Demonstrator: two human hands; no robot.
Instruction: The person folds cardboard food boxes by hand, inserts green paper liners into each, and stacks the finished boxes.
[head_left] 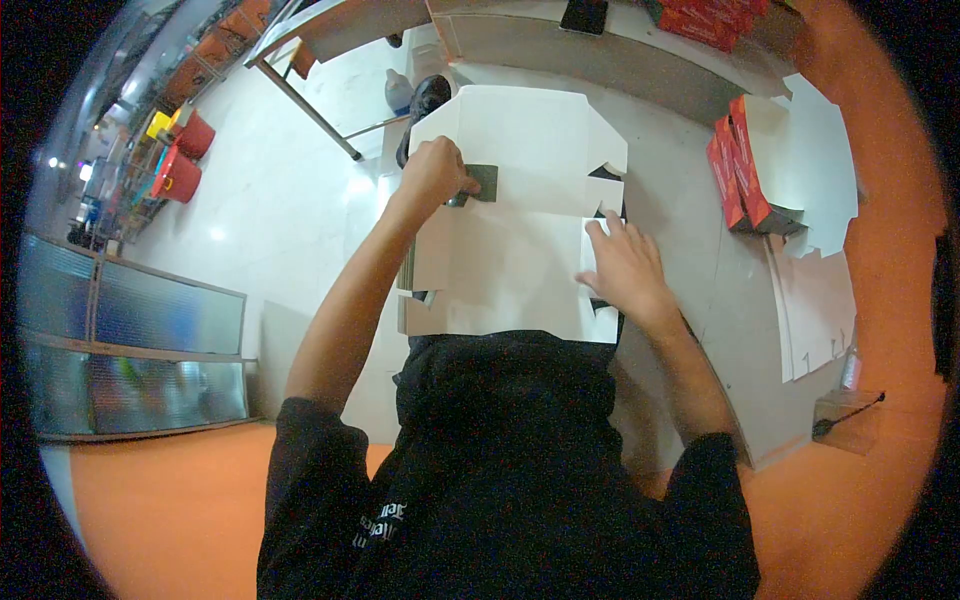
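A white unfolded cardboard box blank (pixel 520 260) with cut flaps and notches lies in front of my body, over my lap. On its upper left part is a small dark greenish square piece (pixel 486 183). My left hand (pixel 435 175) is closed at the left edge of this piece, its thumb and fingertips over it; what lies beneath the fingers is hidden. My right hand (pixel 628 262) rests at the blank's right edge by a side flap, fingers spread and holding nothing.
Red-and-white folded boxes (pixel 740 170) stand at the right, with more white cardboard sheets (pixel 815 310) below them. A dark flat object (pixel 584 16) lies on the far bench (pixel 600 55). Red buckets (pixel 178 172) stand far left, above frosted glass panels (pixel 165 312).
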